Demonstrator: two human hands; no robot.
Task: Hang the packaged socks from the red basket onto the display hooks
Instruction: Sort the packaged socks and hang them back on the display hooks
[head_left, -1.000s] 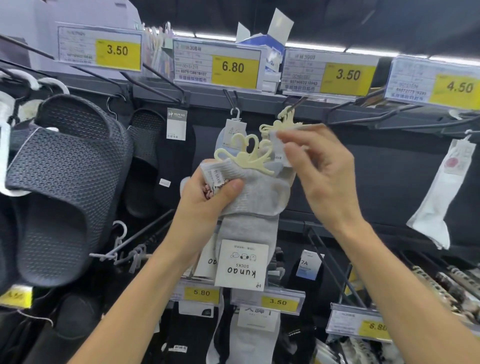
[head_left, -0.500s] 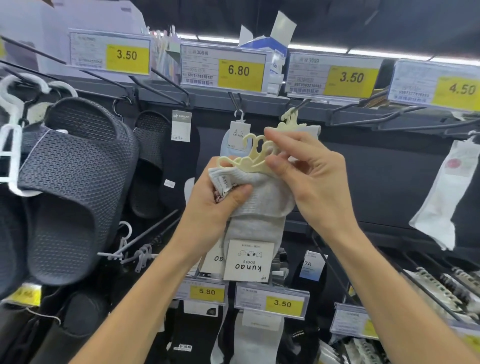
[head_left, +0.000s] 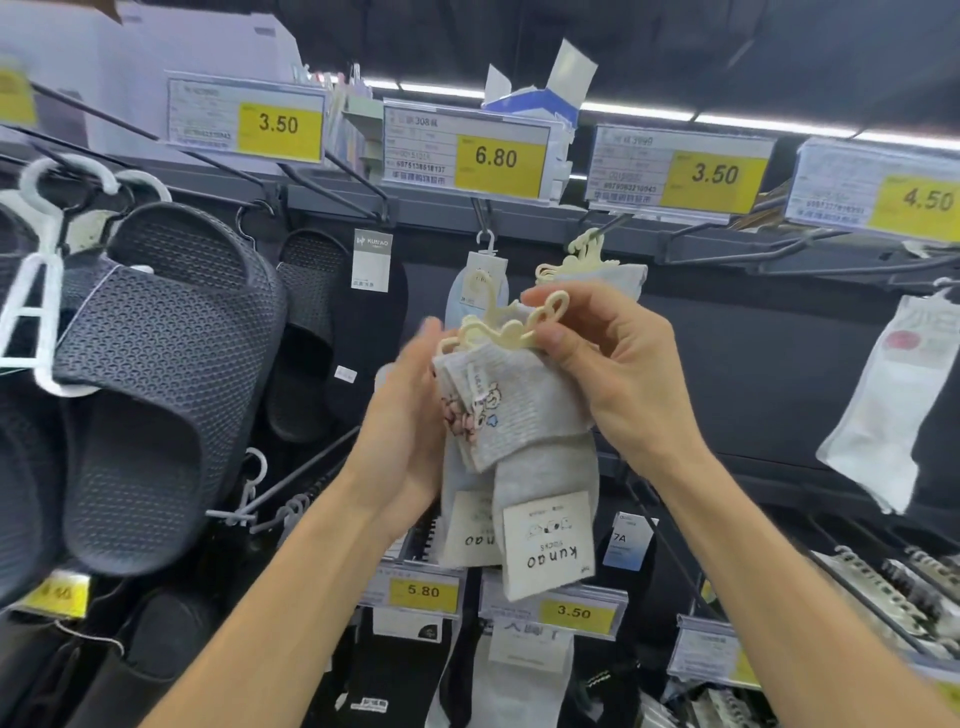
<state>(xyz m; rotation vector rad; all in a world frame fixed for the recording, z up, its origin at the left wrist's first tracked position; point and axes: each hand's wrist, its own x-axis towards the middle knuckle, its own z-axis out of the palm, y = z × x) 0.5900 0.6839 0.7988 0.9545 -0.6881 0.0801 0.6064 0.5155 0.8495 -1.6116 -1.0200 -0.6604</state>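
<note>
Left hand (head_left: 410, 415) has dropped its thumb off the grey sock bundle (head_left: 524, 410); it's now flat against the bundle's left side, fingers roughly straight, blurred. Right hand (head_left: 618, 374) grip is clamped on the top cream hanger (head_left: 519, 327). Bundle is in mid-air, near side of the display hook (head_left: 615, 223) and below it. Peel one hanger clear first and keep its loop square to the hook tip, else neighbours likely snag.

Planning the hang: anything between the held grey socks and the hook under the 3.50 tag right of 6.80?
Nothing blocks the grey ribbed socks; that black wire hook only carries pale socks on cream hangers.
</note>
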